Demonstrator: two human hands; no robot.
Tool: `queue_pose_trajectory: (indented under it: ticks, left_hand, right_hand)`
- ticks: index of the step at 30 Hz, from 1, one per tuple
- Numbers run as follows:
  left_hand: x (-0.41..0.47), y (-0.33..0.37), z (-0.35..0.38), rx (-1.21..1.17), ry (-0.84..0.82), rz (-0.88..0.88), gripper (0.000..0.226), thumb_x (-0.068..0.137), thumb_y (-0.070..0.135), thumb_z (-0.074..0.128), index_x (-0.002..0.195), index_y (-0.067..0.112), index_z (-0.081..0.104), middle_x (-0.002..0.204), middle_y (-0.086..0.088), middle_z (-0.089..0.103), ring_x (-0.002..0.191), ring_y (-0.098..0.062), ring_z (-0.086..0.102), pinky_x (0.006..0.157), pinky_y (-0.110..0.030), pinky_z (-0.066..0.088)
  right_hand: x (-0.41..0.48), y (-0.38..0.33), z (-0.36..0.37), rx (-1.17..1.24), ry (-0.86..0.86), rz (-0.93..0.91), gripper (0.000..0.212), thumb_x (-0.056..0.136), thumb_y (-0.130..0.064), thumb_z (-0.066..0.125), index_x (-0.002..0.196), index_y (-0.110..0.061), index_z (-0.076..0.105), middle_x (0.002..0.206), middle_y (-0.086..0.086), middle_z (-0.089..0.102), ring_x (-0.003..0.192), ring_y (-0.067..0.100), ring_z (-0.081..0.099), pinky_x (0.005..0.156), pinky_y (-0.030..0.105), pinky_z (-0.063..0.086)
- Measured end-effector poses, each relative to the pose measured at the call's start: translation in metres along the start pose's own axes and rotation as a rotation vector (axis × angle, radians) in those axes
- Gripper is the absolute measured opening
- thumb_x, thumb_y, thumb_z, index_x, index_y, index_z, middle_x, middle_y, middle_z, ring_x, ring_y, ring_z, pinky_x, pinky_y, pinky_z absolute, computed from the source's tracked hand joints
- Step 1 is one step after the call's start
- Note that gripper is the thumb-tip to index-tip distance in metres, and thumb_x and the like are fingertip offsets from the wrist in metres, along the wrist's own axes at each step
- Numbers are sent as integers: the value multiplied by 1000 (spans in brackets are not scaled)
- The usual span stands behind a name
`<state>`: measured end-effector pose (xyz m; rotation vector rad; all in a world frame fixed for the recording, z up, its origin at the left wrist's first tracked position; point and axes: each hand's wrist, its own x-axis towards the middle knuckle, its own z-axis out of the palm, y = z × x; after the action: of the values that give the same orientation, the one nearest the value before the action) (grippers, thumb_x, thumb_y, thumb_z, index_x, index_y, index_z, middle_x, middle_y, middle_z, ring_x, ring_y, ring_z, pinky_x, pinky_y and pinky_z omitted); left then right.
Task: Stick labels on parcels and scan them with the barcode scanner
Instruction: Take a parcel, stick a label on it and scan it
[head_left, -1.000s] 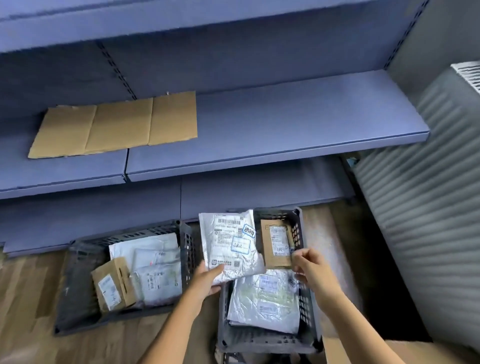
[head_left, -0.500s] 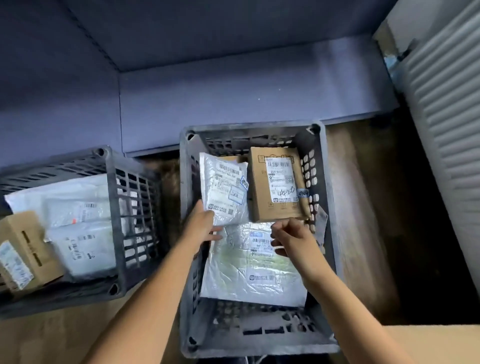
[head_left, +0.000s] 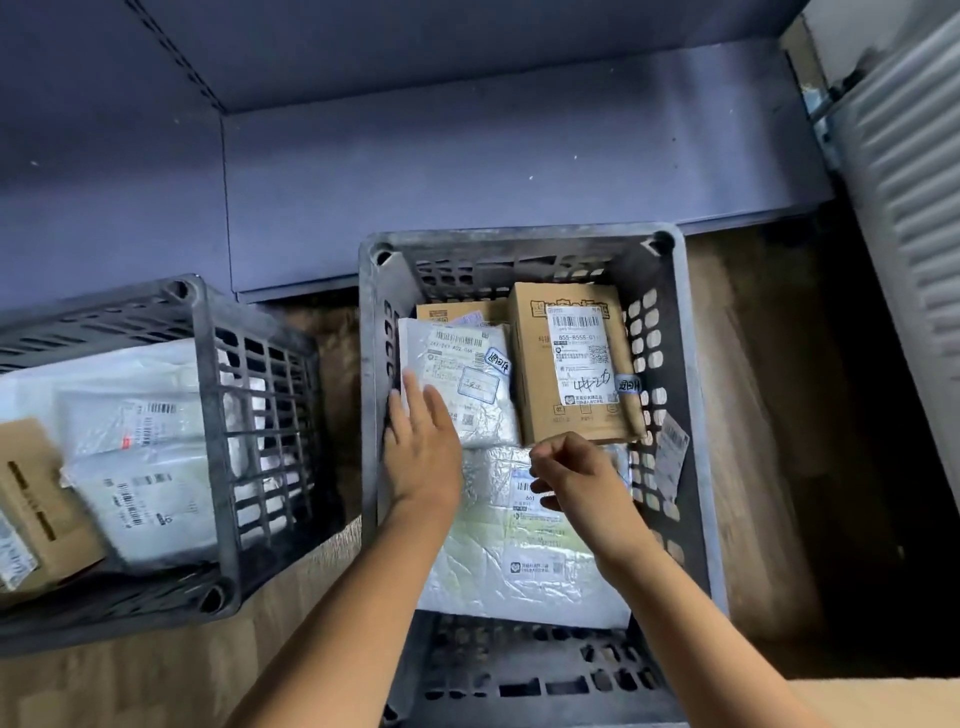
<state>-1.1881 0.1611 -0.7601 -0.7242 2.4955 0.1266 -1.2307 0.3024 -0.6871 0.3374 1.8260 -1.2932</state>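
A small silver parcel (head_left: 467, 384) with a white label and blue stamps lies in the middle grey crate (head_left: 693, 415), beside a labelled cardboard box (head_left: 571, 364). My left hand (head_left: 423, 452) rests flat on the small parcel's near left corner, fingers straight. My right hand (head_left: 576, 478) hovers just below the box with its fingers curled; nothing shows in it. Under it lies a large silver bag (head_left: 519, 561) with labels. No scanner is in view.
A second grey crate (head_left: 223, 415) at the left holds white bags and a cardboard box (head_left: 36, 514). A loose label (head_left: 671, 457) leans on the middle crate's right wall. A blue shelf base (head_left: 519, 156) stands behind, a ribbed grey panel (head_left: 914, 182) at right, wooden floor around.
My left hand lowered the small silver parcel into the middle crate and released its grip, now lying flat on it. The view has dropped closer to the crates. My right hand stayed by the box.
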Motion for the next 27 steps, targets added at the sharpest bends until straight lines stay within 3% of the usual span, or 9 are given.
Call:
queue_pose_trajectory:
  ticks: [2,4,11,15,22,27]
  left_hand:
    - [-8,-5,-11,68,-20,57,64,99,16,34,149,3,-2,155,-18,-21,144,-34,-13,116,-36,13]
    - [-21,-13,-23,82,-59,129,66,99,22,34,150,5,-3,155,-15,-23,144,-31,-15,117,-37,8]
    - [-79,-49,-95,-11,-59,163,59,98,29,35,149,12,12,157,-7,12,142,-24,16,112,-36,21]
    - [-121,-68,-167,-95,23,179,50,96,23,39,144,16,26,137,-7,47,122,-26,47,96,-37,40]
    - [-234,-107,-303,-138,179,197,29,96,22,40,123,14,46,119,-7,58,105,-30,59,80,-36,44]
    - [-320,-149,-349,-168,175,50,31,95,22,39,123,12,47,121,-11,59,104,-34,59,80,-36,44]
  right_hand:
    - [-8,-7,4,-1,-6,3,16,94,-7,50,80,-15,51,76,-2,55,69,11,53,68,24,42]
    - [-20,-15,9,-8,-11,1,15,94,-6,49,81,-14,51,76,-1,54,68,10,53,67,24,41]
    - [-80,-68,20,-28,-44,-43,14,95,-8,48,83,-14,51,79,0,54,70,12,53,66,22,42]
    - [-132,-123,22,-48,-73,-107,18,95,-4,47,81,-14,51,79,1,54,70,13,52,65,22,41]
    - [-243,-217,38,-115,-146,-220,19,96,-3,44,82,-15,50,81,1,53,71,13,49,66,23,42]
    - [-330,-261,78,-172,-241,-317,22,93,0,44,77,-16,46,72,3,48,62,14,45,57,22,36]
